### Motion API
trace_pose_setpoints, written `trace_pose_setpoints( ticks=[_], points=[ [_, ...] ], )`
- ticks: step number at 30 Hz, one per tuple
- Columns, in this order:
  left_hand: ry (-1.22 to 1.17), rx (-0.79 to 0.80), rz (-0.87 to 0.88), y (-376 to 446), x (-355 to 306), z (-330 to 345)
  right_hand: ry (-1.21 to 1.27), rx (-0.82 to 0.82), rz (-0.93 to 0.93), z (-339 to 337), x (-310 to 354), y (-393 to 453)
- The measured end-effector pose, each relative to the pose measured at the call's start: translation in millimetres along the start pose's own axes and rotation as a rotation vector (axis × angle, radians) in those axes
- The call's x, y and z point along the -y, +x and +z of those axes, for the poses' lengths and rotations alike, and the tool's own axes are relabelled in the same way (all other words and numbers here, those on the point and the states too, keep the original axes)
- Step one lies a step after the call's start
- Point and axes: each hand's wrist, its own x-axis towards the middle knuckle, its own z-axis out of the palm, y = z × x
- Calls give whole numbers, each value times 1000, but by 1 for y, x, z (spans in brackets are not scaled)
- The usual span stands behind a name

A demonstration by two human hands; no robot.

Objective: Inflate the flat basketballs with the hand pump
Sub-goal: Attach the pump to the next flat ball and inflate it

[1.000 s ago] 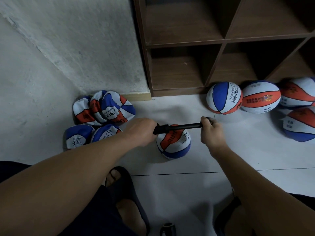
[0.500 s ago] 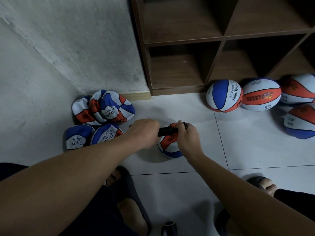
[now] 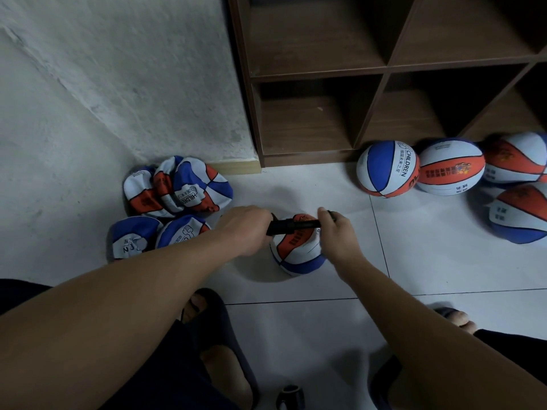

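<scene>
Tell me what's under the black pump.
A partly inflated basketball sits on the floor directly under the pump. The needle and valve are hidden by the left hand.

Flat balls (image 3: 174, 187) left of shelf (image 3: 384, 78), inflated balls (image 3: 450, 167) before it.

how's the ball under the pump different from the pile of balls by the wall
The ball under the pump is rounded and holds its shape; the pile by the wall is crumpled and collapsed. The ball under the pump sits alone between the hands; the pile's balls lie heaped against one another. The black pump crosses only the first. Both share blue, white and orange panels.
</scene>
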Motion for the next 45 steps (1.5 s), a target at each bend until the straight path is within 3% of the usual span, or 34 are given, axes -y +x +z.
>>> trace_pose_setpoints(
  ticks=[5, 10, 22, 27, 33, 40, 45],
  points=[
    [11, -11, -47, 0, 9, 4, 190, -46, 76, -42, -9, 22],
    [12, -31, -12, -1, 0, 1, 70, -94, 63, -19, -12, 17],
    [45, -6, 0, 3, -11, 9, 26, -2, -7, 37, 0, -14],
    [9, 1, 17, 6, -10, 16, 1, 5, -3, 38, -5, -12],
    [12, 0, 9, 3, -12, 17, 11, 124, 7, 22, -8, -7],
    [18, -20, -65, 0, 6, 8, 155, -54, 179, -39, -10, 30],
    [0, -15, -48, -3, -1, 3, 142, -109, 149, -22, 2, 20]
  ],
)
